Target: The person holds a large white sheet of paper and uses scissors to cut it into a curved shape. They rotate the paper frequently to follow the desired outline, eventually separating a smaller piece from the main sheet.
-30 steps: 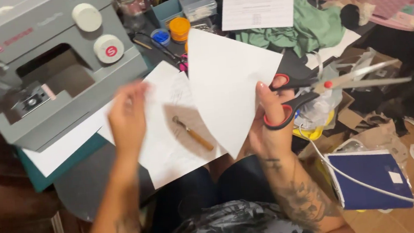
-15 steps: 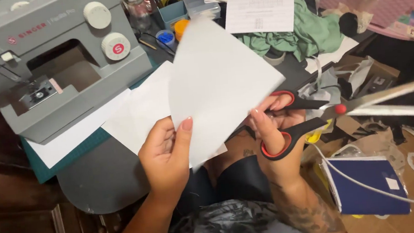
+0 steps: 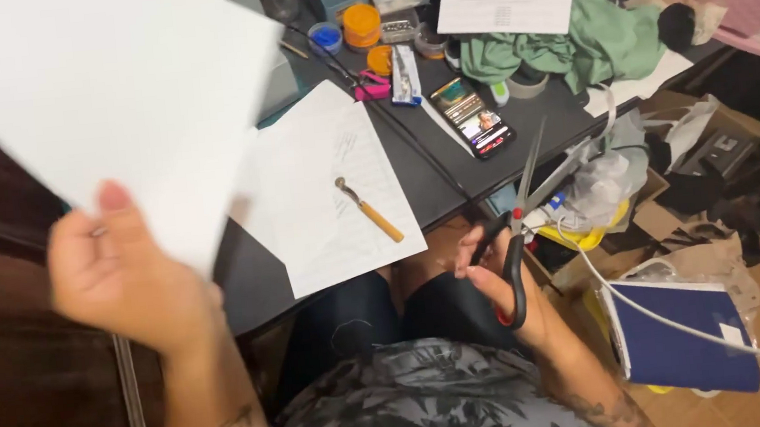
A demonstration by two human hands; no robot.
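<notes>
One white sheet [image 3: 104, 100] is pinched in the left hand [image 3: 120, 282] raised off the surface's [image 3: 450, 180] left edge, while the right hand [image 3: 500, 272], closed through one pair of open-bladed scissors [image 3: 518, 220], sits just past the near edge, two paper sheets [image 3: 332, 190] lying between them.

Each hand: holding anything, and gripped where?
Left hand holds a white paper sheet by its lower edge, thumb on the front. Right hand holds scissors by the black handle loops, blades open, pointing up and away.
</notes>
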